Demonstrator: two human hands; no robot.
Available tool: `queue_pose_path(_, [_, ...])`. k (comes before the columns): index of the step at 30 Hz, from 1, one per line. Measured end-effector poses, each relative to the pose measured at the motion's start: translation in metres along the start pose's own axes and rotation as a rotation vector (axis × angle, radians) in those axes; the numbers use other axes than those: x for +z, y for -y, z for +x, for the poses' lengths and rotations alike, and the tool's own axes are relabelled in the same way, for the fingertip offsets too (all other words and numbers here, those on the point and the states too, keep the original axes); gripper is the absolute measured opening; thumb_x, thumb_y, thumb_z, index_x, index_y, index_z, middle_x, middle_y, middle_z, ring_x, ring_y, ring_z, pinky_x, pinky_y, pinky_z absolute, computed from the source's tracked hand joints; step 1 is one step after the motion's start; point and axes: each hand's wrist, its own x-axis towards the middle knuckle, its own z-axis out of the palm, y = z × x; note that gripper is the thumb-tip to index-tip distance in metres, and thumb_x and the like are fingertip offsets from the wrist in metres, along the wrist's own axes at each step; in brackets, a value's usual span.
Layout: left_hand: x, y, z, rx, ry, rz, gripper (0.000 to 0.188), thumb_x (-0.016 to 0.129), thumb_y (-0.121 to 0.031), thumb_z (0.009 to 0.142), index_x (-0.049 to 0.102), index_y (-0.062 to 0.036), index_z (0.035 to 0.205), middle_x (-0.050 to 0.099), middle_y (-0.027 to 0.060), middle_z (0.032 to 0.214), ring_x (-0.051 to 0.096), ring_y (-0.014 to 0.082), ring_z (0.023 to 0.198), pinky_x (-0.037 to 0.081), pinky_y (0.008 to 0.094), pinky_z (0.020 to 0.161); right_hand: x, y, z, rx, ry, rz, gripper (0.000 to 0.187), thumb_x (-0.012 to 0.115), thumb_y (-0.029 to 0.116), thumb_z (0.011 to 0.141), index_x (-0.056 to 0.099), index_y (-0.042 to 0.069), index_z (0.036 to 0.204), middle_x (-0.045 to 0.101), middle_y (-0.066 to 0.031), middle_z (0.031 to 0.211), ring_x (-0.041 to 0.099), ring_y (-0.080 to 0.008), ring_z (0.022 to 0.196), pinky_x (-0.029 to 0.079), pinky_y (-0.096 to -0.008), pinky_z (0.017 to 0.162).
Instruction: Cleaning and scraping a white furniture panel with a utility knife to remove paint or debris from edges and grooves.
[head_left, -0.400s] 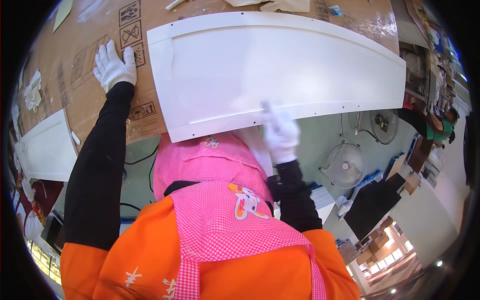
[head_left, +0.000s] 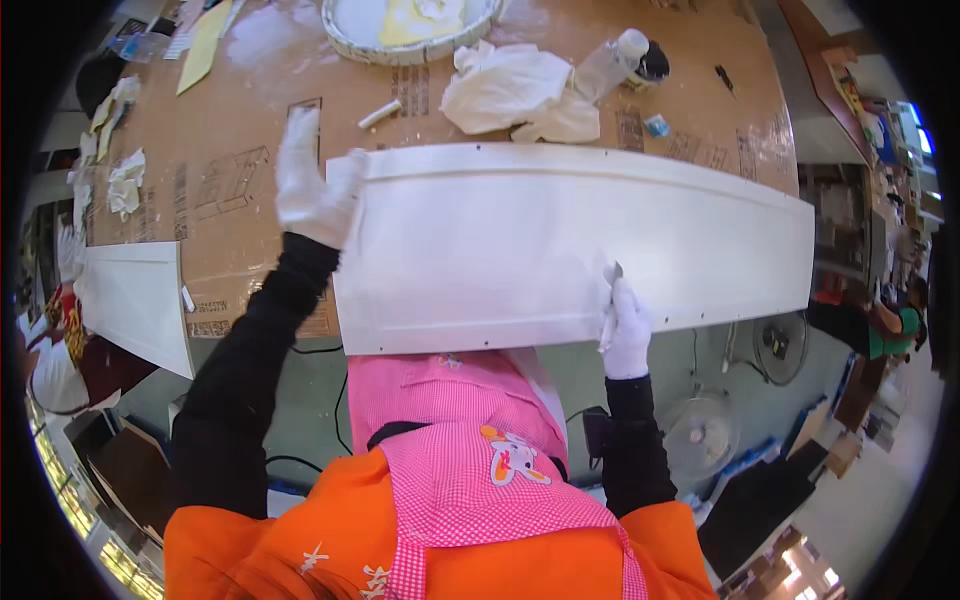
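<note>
A long white panel [head_left: 480, 250] with a raised border and small dark holes along its edges lies on the cardboard-covered table [head_left: 235, 230], in front of my body. My left hand [head_left: 315, 185], in a white glove, is at the panel's left end, fingers stretched up and thumb spread over the corner. It is slightly blurred, and whether it touches the panel I cannot tell. In my gloved right hand [head_left: 627, 335], over the panel's near edge, is a small scraper [head_left: 613, 271] with a grey metal blade; its handle is hidden in the fingers.
Beyond the panel lie crumpled white paper [head_left: 510, 90], a clear bottle [head_left: 610, 65], a white stick [head_left: 380, 113] and a round tray [head_left: 400, 48]. Another white panel [head_left: 135, 300] sits at left, near a person. Fans [head_left: 700, 435] stand at right; another person [head_left: 885, 320] is farther off.
My left hand has left the cardboard, where it lay flat, and come to the panel's left end. My right hand with the scraper has shifted right. The view now takes in more of the table.
</note>
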Motion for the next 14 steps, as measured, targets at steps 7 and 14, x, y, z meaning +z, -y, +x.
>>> queue_pose_path(7, [0.127,-0.195,0.056,-0.079,0.165,-0.332,0.113,0.088,-0.033,0.074,0.023,0.0058,0.157,0.042,0.0279,0.152,0.040,0.0366,0.144,0.033,0.0414,0.119,-0.065,0.031,0.063,0.067,0.164,0.018,0.036,0.056,0.026,0.106,0.061,-0.002,0.128,0.049,0.0041,0.068,0.045,-0.0060,0.044,0.035,-0.0232,0.036])
queue_pose_path(14, [0.269,-0.160,0.119,-0.209,0.584,-0.313,0.112,0.080,-0.051,0.069,0.025,-0.0198,0.162,0.036,0.0182,0.162,0.033,0.0418,0.149,0.026,0.0456,0.124,-0.122,0.028,0.096,0.076,0.315,0.050,0.037,0.056,0.027,0.106,0.062,-0.003,0.126,0.055,0.0031,0.057,0.047,-0.0050,0.038,0.033,-0.0219,0.035])
